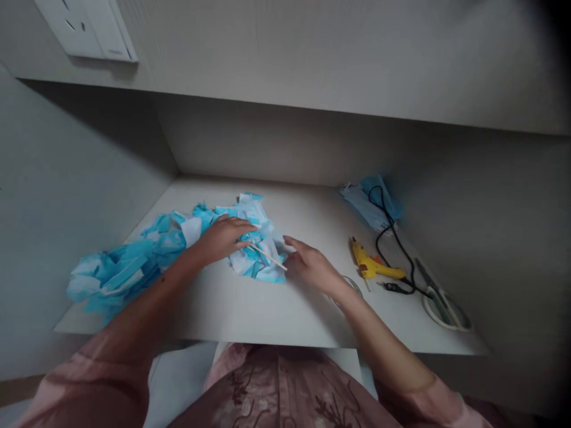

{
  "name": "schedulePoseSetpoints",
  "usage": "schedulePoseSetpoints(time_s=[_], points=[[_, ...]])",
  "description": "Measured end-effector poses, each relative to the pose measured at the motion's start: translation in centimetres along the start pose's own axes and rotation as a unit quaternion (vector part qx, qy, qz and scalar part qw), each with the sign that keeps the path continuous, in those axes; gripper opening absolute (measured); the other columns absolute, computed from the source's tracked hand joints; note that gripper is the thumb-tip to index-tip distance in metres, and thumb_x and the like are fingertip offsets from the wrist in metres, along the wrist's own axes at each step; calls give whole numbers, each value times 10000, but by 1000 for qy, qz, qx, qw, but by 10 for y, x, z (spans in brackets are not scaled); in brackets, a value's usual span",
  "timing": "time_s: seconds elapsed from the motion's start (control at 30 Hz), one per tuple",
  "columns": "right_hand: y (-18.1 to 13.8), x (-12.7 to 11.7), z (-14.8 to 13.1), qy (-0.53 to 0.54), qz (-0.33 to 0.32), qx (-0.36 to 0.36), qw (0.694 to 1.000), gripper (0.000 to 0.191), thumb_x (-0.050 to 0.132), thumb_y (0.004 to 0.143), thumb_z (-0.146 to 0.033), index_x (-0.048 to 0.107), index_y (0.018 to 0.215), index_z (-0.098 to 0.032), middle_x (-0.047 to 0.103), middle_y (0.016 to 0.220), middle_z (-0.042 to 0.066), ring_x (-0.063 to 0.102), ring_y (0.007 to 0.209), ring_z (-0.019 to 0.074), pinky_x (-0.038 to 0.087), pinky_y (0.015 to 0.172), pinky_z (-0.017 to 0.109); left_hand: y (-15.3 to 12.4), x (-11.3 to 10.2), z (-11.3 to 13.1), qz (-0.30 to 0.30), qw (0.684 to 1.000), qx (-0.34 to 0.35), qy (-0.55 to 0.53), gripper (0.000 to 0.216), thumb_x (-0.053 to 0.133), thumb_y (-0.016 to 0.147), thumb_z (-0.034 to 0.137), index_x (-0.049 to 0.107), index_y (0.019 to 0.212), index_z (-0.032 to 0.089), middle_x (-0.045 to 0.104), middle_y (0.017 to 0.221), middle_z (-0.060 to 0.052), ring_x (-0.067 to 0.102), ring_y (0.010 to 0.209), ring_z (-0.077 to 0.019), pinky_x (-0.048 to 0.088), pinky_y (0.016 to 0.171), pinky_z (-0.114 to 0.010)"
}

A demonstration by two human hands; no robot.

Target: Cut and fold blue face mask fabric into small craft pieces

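Note:
A loose patch of cut blue-and-white face-mask fabric [263,238] lies on the shelf top before me. My left hand [228,236] reaches over its left side, with thumb and index finger apart. Just beyond my left thumb starts a thin pale stick [269,257], which slants across the patch down to the right; whether the thumb touches it is unclear. My right hand [310,264] is beside the patch's right edge, fingers spread, close to the stick's lower end. No object shows between the right fingers. A ring-shaped, clear-looking item [353,285] is partly hidden under my right forearm.
A heap of blue and white scraps [129,267] lies at left. On the right are a yellow glue gun [370,266] with a black cable [408,258], scissors [446,306] and several face masks [370,202]. Panels enclose the white surface [250,315]; a wall socket [84,27] is upper left.

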State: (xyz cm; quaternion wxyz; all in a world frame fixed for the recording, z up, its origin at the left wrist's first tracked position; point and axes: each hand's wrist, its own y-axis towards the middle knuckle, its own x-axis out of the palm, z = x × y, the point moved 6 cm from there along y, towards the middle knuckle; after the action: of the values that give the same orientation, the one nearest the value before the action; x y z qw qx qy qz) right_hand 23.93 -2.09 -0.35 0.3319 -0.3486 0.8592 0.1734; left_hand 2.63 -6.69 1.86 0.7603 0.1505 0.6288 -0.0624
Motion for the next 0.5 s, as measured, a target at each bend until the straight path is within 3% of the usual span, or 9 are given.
schedulePoseSetpoints(time_s=[0.07,0.13,0.27,0.4,0.5], points=[[-9,-18,-2,-52,46,25,997,578,409,883,-74,526,1438,-188,634,1416,109,680,1127,216,495,1029,386,2,3,-7,-2,999,6,-35,366,581,954,287,690,1296,222,705,1334,-101,646,1243,-254,469,1089,-431],[-5,-22,-17,-84,73,3,994,431,431,939,-120,608,1326,-189,691,1303,99,681,1074,212,503,987,362,7,3,-10,1,999,8,-46,341,563,931,215,727,1230,219,737,1269,-84,671,1189,-238,509,1034,-386],[26,17,-56,-139,8,-93,986,230,497,1009,-197,710,1096,-193,736,1116,69,659,1082,192,469,978,290,23,1,-11,23,999,-19,-42,430,507,822,50,766,1128,204,764,1137,-69,694,1090,-218,520,990,-342],[53,55,-51,-257,-53,-27,965,250,465,1029,-202,686,1134,-153,703,1138,113,675,1031,215,494,871,293,19,-3,-23,55,995,-78,10,523,460,807,23,755,1188,226,722,1173,-72,674,1066,-215,514,936,-316],[58,62,-38,-284,-38,6,958,269,562,986,-246,642,1204,-110,665,1209,163,644,1099,274,507,856,331,-6,-2,-44,5,983,-135,120,458,434,928,132,741,1229,290,706,1095,-72,672,941,-230,501,772,-319]])
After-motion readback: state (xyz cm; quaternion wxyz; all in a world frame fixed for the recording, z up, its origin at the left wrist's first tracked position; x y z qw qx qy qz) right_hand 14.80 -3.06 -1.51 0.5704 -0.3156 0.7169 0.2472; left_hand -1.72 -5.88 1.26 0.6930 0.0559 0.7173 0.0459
